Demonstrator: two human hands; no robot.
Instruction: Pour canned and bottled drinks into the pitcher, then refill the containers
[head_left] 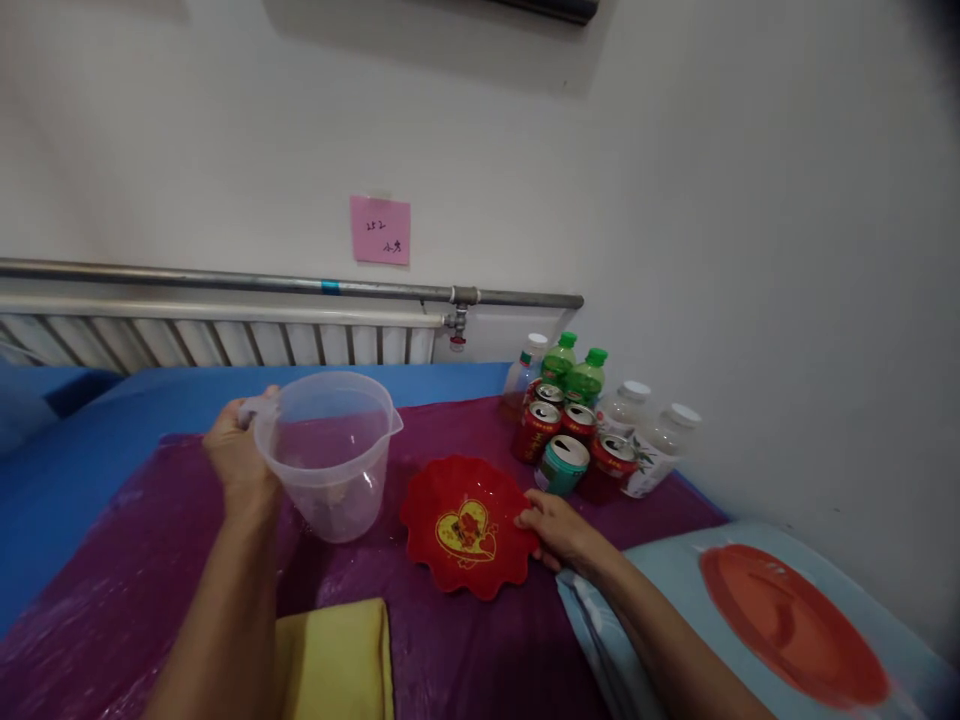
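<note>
My left hand (244, 455) is closed round the handle of a clear plastic measuring jug (341, 500), which has a pouring spout on its right side. The jug looks see-through, and I cannot tell whether any liquid is in it. To its right, my right hand (559, 530) grips the edge of a red scalloped plate (435, 500) between thumb and fingers. A yellow heart design (466, 532) is printed on the plate's middle. Below the jug, partly behind my left forearm, lies a folded yellow cloth (337, 660).
Several drink cans (564, 465) and bottles (585, 378) stand grouped at the back right, close to my right hand. A purple sheet (480, 650) covers the blue surface (442, 380). A light-blue cushion (675, 570) is at right; a radiator (300, 345) lines the wall.
</note>
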